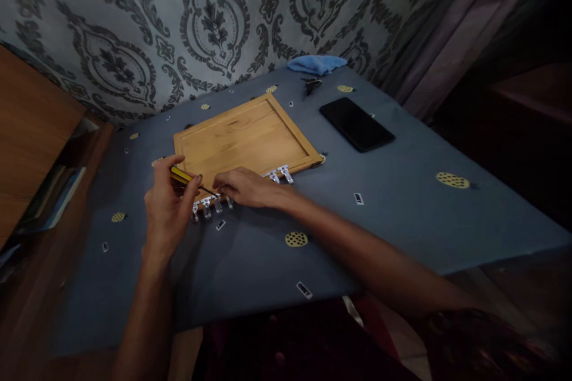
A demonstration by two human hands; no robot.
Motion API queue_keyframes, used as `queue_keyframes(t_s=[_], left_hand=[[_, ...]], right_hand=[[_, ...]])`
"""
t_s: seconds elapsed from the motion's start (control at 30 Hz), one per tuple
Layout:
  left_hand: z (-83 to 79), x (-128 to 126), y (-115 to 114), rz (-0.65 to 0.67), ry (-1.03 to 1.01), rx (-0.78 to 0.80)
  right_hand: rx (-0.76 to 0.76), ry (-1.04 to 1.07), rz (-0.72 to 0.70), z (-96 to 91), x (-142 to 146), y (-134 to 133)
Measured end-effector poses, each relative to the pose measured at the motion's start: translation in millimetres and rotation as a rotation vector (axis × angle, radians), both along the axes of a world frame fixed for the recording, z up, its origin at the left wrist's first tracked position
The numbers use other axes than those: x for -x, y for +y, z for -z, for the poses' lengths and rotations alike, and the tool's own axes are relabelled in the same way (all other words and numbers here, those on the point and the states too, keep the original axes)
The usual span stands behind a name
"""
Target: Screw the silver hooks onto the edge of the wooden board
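A light wooden cabinet door (pixel 243 137) lies flat on a table covered by a blue-grey cloth (pixel 393 202). Silver metal hinges (pixel 280 175) stick out along its near edge. My left hand (pixel 170 202) is closed on a yellow-handled screwdriver (pixel 184 177), whose dark shaft points right toward the hinge (pixel 210 205) at the door's near left corner. My right hand (pixel 245 187) rests palm down on the near edge, fingers curled by that same hinge at the screwdriver's tip. Whether it pinches anything small is hidden.
A black phone (pixel 356 124) lies face up at the table's right. A blue cloth (pixel 316 63) and a small dark bunch of keys (pixel 310 84) sit at the far edge by the patterned wall. A wooden shelf unit (pixel 31 137) stands at left.
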State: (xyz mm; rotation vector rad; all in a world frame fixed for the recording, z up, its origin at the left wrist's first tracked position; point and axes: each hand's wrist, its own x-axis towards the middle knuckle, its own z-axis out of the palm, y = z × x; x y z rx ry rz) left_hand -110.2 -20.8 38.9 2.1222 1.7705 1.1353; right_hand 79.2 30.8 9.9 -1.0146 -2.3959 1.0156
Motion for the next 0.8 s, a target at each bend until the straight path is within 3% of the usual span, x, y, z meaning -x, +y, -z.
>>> queue_keyframes(t_s=[0.5,0.8], left_hand=[[-11.7,1,8,0.231,-0.081,0.15],[-11.2,4,13,0.262,-0.077,0.167]], right_hand=[[-0.024,0.002,0.02,2.0,1,1],[-0.009,-0.003,0.018,2.5,1,1]])
